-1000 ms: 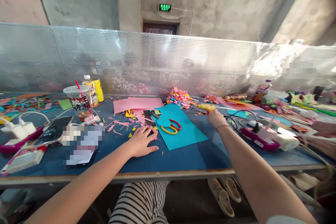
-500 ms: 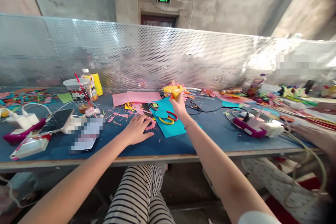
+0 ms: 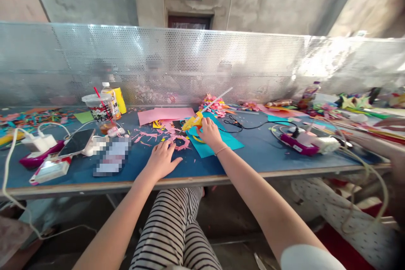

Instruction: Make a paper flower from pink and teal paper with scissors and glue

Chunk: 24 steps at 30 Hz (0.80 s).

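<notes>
— Cup [image 3: 101,112] and phone [image 3: 112,158] stand logged at the tabletop's [image 3: 259,156] left; next, pink scraps [image 3: 147,137]; then the left hand [image 3: 163,160], palm down, fingers extended, gripping nothing visible, tips at the edge of a curved, jagged pink paper piece [image 3: 182,147].

— Progress on that piece?

— Cutting judged done, given its shaped edge and the scraps; it lies flat, apparently loose; no join is visible, and glue on it cannot be confirmed.

— Further right?

— Yellow glue gun [image 3: 193,121], held in the closed fingers of the right hand [image 3: 210,133]; nozzle tilted down leftward near the piece, glue stick [image 3: 218,99] protruding behind; turquoise sheet [image 3: 232,142] below, partly hidden; lastly, purple power strip [image 3: 299,145].
</notes>
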### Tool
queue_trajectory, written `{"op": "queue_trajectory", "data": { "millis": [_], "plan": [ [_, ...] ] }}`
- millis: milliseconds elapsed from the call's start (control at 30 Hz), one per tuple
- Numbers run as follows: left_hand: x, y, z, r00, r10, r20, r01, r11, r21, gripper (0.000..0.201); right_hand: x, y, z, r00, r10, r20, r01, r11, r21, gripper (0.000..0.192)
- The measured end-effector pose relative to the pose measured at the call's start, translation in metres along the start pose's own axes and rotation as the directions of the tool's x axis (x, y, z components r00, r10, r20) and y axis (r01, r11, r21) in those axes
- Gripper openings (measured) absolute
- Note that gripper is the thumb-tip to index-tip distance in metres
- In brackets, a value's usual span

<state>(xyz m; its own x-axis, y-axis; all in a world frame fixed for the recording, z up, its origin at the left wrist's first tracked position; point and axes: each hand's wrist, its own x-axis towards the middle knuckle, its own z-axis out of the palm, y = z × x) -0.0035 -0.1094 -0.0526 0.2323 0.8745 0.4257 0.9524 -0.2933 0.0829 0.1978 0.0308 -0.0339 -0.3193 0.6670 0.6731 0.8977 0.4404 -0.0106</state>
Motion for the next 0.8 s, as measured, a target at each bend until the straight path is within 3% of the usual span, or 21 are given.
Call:
{"op": "queue_trajectory", "data": {
  "millis": [267, 800],
  "plan": [
    [0.001, 0.001, 0.003, 0.999, -0.044, 0.03, 0.043, 0.998, 0.044, 0.049, -0.004, -0.015, 0.011, 0.994, -0.11, 0.027, 0.111, 0.993, -0.042, 0.026],
    [0.0, 0.001, 0.003, 1.0, -0.023, 0.013, 0.023, 1.0, 0.002, 0.044, -0.004, -0.017, 0.015, 0.99, -0.121, 0.065, 0.125, 0.991, -0.048, 0.024]
  ]
}}
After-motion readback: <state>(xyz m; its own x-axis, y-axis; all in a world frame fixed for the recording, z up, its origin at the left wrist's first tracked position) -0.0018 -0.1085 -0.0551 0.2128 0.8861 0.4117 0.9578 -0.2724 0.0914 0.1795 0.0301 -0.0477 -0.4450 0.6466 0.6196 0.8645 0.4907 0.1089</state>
